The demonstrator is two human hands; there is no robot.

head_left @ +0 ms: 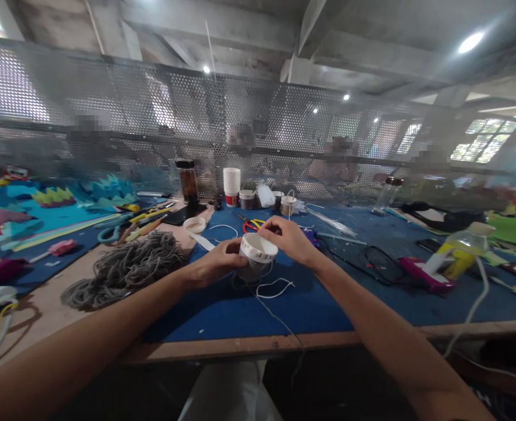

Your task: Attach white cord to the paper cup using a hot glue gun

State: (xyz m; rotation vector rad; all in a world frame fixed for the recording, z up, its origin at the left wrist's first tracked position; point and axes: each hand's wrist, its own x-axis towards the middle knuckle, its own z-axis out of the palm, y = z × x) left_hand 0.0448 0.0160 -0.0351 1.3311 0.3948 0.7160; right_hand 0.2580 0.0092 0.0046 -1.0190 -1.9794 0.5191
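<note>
A small cup [253,264] stands between my hands, its lower part grey and a white printed ribbon [258,252] around its rim. My left hand [218,260] grips the cup's left side, thumb in front. At the far right of the rim, my right hand [286,237] has its fingers bent and pinched at the edge; whether ribbon lies between them is hidden. White cord [278,290] loops on the blue mat beside the cup, and a grey strand hangs over the table edge. A heap of grey yarn [139,263] lies left of my left hand.
Red-and-yellow pliers [253,224] lie behind the cup. Farther back are stacked paper cups [231,186], several small wrapped cups and a dark bottle [188,182]. A ribbon roll [194,224] sits left. To the right are a magenta glue gun [425,275] and a plastic bottle [464,248].
</note>
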